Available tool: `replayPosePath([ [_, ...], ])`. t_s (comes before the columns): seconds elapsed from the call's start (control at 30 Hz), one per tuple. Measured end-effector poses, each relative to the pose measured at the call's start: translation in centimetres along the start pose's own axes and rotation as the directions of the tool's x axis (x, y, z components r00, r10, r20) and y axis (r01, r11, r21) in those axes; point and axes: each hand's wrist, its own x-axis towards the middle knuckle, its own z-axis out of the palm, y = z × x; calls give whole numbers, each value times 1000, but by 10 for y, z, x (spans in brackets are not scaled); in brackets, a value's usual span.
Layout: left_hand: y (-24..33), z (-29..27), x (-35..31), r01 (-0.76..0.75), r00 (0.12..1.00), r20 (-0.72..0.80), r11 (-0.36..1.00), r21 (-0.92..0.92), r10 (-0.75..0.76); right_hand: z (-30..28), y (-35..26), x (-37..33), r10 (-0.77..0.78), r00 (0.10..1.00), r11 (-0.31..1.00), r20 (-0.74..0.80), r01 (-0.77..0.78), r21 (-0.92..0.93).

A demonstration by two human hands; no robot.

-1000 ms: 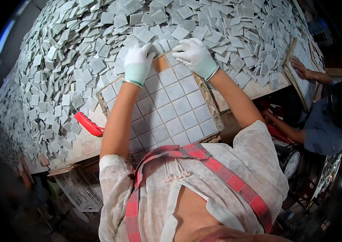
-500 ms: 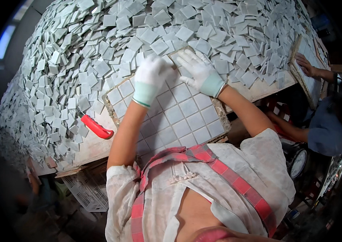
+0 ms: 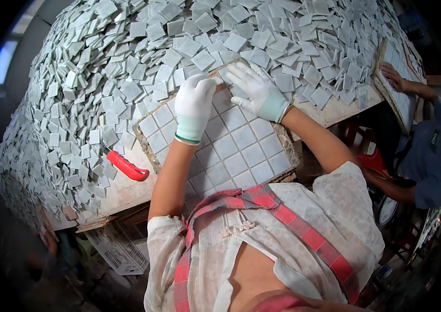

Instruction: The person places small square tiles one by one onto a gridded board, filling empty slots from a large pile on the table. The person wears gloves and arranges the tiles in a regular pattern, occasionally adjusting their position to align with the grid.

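Note:
In front of me lies a tray-like frame with a rough, crusted edge, filled with rows of square pale grey-white tiles. My left hand, in a white knit glove with a mint cuff, is over the tray's far left part with its fingers curled and pressed together. Whatever they hold, if anything, is hidden. My right hand, gloved the same way, lies flat with its fingers stretched over the far right corner. Between the hands a brownish strip of the tray's base shows without tiles.
Loose square tiles are heaped beyond and left of the tray. A red-handled tool lies on the tabletop to the left. On the right, a co-worker's hand touches another tiled frame. A white plastic crate stands below the table.
My left hand, blurred by motion before, has shifted slightly right and now shows sharply. My right hand stays flat in place. The co-worker's body has moved a little.

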Motion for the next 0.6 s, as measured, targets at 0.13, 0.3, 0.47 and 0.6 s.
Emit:
replayPosePath([
  [0.13,6,-7,-11,-108,992,70,991,76,103,5,1,-3,8,1000,1000,-9,-8,-8],
  [0.3,-1,-3,-6,85,995,-40,994,-76,-88,7,2,-2,21,1000,1000,13,-21,-6],
  [0.47,-10,8,19,287,958,36,951,-111,-285,5,2,-2,17,1000,1000,-1,-17,3],
  [0.6,-17,13,7,142,987,69,988,62,-147,3,0,-2,24,1000,1000,-2,-24,5],
])
